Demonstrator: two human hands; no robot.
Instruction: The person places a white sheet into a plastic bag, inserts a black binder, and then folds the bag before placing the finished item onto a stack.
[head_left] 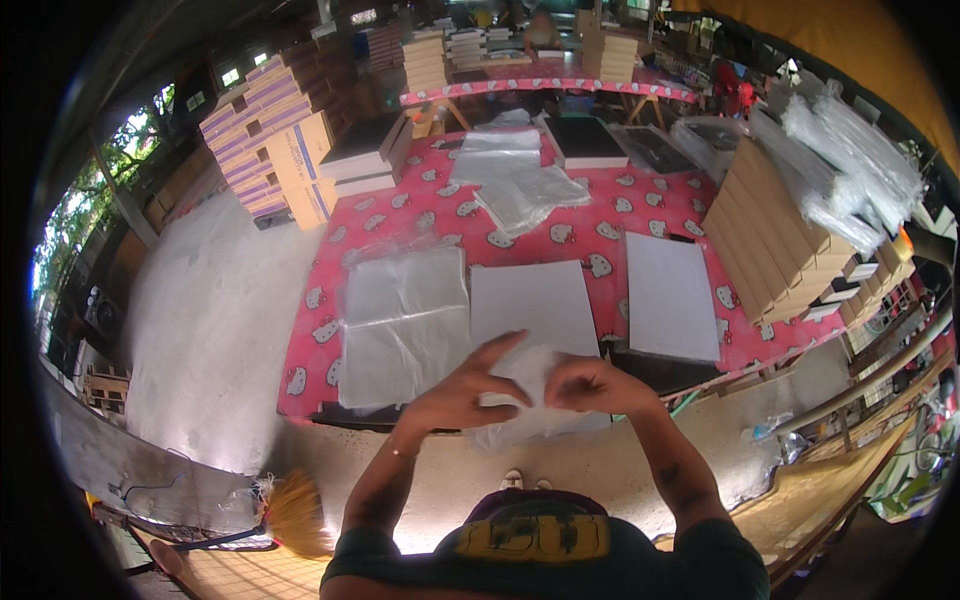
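Note:
At the table's near edge, my right hand (592,385) is curled closed on a crumpled clear plastic bag (528,372). My left hand (468,392) is at the bag's other side, its fingers and thumb apart and curved. The bag is partly see-through and slightly blurred. Beneath and beyond it lies a flat white rectangular panel (535,300). Left of that panel, a stack of flat clear plastic bags (405,320) lies next to my left hand. Another white panel with a dark edge (672,300) rests to the right.
A pink patterned cloth (430,210) covers the table. More clear bags (530,195) lie farther back. Brown boxes (775,235) topped with plastic-wrapped bundles (850,150) stand right; stacked cartons (275,150) stand left. A straw broom (295,515) is on the lower left. A person (543,32) is far back.

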